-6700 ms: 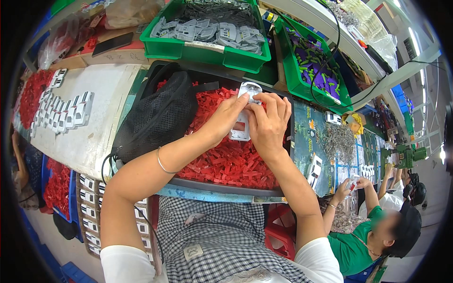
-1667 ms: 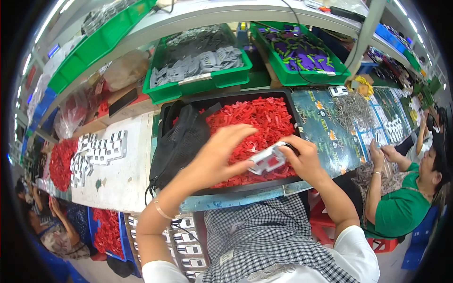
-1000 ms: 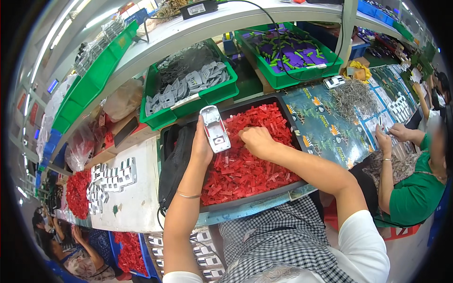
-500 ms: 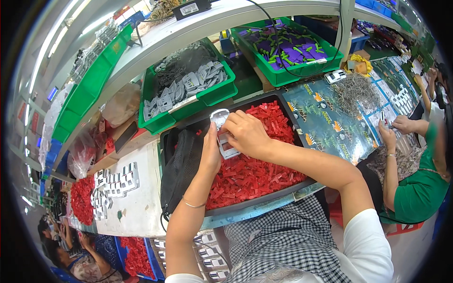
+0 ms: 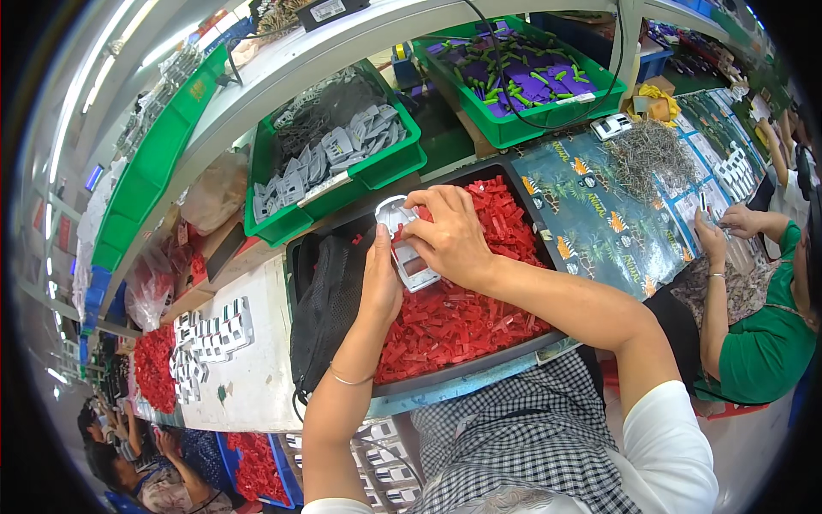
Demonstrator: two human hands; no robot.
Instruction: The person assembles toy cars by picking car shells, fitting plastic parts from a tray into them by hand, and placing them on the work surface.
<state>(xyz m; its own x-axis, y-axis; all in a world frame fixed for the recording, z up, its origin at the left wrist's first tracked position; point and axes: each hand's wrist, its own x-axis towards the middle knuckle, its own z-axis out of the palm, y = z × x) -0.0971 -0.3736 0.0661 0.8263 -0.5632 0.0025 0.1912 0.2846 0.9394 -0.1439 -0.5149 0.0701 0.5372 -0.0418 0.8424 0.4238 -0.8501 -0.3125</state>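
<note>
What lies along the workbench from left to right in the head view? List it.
Pile of red parts → white car shells in rows → black mesh bag → black tray of red parts → heap of metal pins → co-worker's hand.

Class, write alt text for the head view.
Both hands, left hand and right hand, hold a white toy car body over a black tray of red plastic pieces; green bins sit behind.

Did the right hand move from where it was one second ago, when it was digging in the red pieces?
Yes. The right hand has come up off the red pieces in the black tray and moved left onto the white car shell that the left hand holds.
</note>
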